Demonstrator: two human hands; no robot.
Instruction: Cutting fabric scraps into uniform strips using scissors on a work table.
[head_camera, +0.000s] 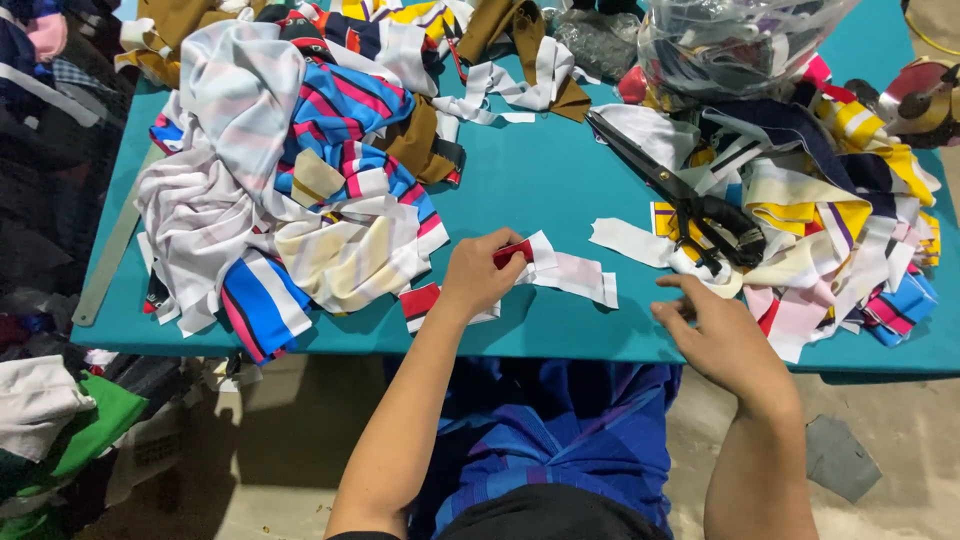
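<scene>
**Fabric scraps sorted by hand on a teal cutting table**

While seated at the near edge of a teal table (540, 180), a person pinches a small red-and-white fabric strip (545, 265) between thumb and fingertips of the left hand (480, 278), the fingers curled closed on the red end of the piece. The strip lies flat on the tabletop, its pale end trailing off to the right of the hand. To the right, the right hand (715, 335) hovers at the table's front edge, loosely open with the fingers spread and holding nothing; its fingertips point toward a white scrap (630, 242) lying just beyond them. Large black-handled scissors (680, 195) rest on the cloth close behind that scrap (blades pointing away toward the far left). A heap of striped blue, pink and white fabric (300, 190) covers the table's left side, and a tangle of yellow, white and navy offcuts (850, 220) spreads along the right. A clear plastic bag (730, 40) of scraps sits at the far edge.
</scene>
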